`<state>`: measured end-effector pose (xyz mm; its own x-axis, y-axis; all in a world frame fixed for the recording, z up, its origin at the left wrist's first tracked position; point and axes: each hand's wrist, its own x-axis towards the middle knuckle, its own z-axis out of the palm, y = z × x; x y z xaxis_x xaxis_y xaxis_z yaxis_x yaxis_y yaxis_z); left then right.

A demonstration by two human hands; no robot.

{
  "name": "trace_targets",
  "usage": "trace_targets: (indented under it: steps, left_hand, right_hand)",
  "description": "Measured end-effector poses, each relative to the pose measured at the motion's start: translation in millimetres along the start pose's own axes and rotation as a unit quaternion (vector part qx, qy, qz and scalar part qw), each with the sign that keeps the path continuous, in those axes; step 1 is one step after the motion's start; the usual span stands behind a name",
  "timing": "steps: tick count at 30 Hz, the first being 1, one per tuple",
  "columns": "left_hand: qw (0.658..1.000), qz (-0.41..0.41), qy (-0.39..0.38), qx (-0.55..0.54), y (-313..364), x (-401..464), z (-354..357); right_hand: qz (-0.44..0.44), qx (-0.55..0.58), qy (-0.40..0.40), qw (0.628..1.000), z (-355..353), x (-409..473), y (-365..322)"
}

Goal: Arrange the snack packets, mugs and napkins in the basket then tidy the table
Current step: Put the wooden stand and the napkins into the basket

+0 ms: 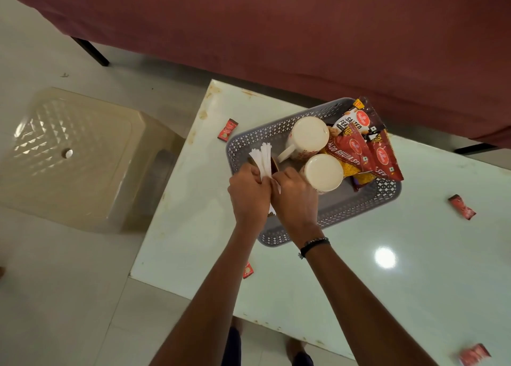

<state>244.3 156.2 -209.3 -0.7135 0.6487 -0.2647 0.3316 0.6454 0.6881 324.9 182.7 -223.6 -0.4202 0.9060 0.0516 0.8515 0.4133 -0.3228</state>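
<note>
White worktop (359, 268) carries the basket (359, 199), where both hands, left hand (250, 194) and right hand (294, 196), pinch the napkins (262, 155) at its left end beside the mugs (307, 136); loosened fingers could fan them out.

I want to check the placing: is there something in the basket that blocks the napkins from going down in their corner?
Nothing visible does. Both hands hold the napkins at the basket's left end; the two mugs and snack packets sit further right.
</note>
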Motion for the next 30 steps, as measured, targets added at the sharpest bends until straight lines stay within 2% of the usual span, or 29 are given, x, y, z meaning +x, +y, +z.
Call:
trace_targets:
  steps: [11, 14, 17, 22, 24, 27, 28, 30]
  left_hand:
    - [0.999, 0.040, 0.016, 0.030, -7, 11, 11]
    - [0.999, 0.048, 0.017, 0.012, -10, 11, 11]
    - [0.998, 0.058, 0.026, -0.012, -14, 6, 7]
    - [0.993, 0.047, 0.063, -0.094, -23, -5, -10]
    - [0.988, 0.017, 0.085, -0.130, -26, -8, -14]
    - [0.981, -0.074, 0.096, -0.153, -26, -9, -18]
    - [0.978, -0.106, 0.092, -0.154, -28, -8, -18]
    - [0.970, -0.171, 0.070, -0.157, -32, -6, -16]
  right_hand:
    - [0.011, -0.034, -0.011, 0.999, 5, -3, 11]
    - [-0.002, 0.004, -0.009, 1.000, 3, -8, 15]
    - [0.027, 0.072, 0.004, 0.997, -11, -16, 23]
    - [0.121, 0.153, 0.099, 0.976, -63, -2, 67]
    - [0.203, 0.202, 0.131, 0.949, -78, 15, 96]
    - [0.318, 0.271, 0.161, 0.894, -91, 45, 134]
    - [0.353, 0.273, 0.148, 0.883, -94, 54, 145]
    - [0.407, 0.255, 0.068, 0.875, -94, 71, 165]
